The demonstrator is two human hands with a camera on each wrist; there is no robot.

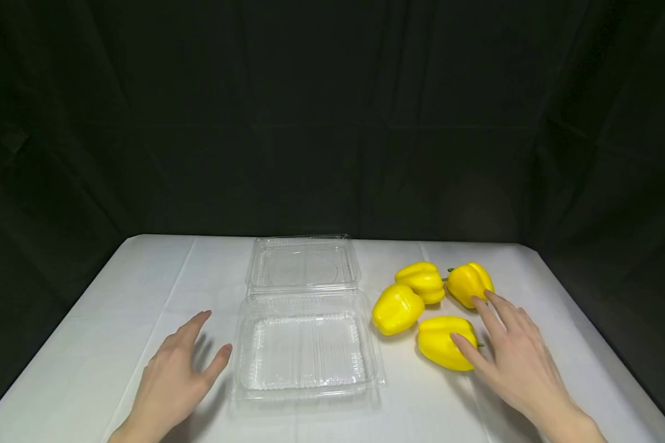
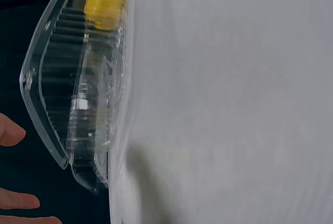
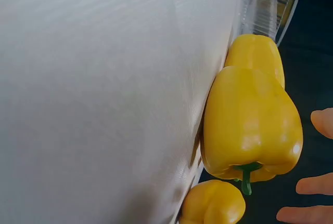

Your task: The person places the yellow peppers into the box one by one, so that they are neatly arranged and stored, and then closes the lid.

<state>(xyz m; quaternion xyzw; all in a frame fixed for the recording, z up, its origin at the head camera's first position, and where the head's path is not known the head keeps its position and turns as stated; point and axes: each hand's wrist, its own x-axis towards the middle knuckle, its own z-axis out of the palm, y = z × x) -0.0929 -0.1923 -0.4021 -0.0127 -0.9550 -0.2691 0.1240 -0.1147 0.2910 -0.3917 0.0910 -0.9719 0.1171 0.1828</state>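
Note:
A clear plastic clamshell container (image 1: 305, 391) lies with its lid (image 1: 302, 271) folded back on the table. To its right are several yellow bell peppers; the nearest bell pepper (image 1: 443, 341) lies on its side, its green stem toward my right hand (image 1: 518, 357). That hand hovers over it with fingers spread, thumb in front of the pepper and fingertips by the far-right bell pepper (image 1: 468, 283). Whether it touches either is unclear. Left of the container, my left hand (image 1: 172, 378) is held above the table, fingers extended, holding nothing. The right wrist view shows the stemmed bell pepper (image 3: 252, 125) beside the fingers.
Two more bell peppers, one in front (image 1: 398, 309) and one behind (image 1: 421, 282), sit close together just right of the container. A white cloth covers the table (image 1: 116, 307). Black curtain (image 1: 332, 123) hangs behind and along both sides.

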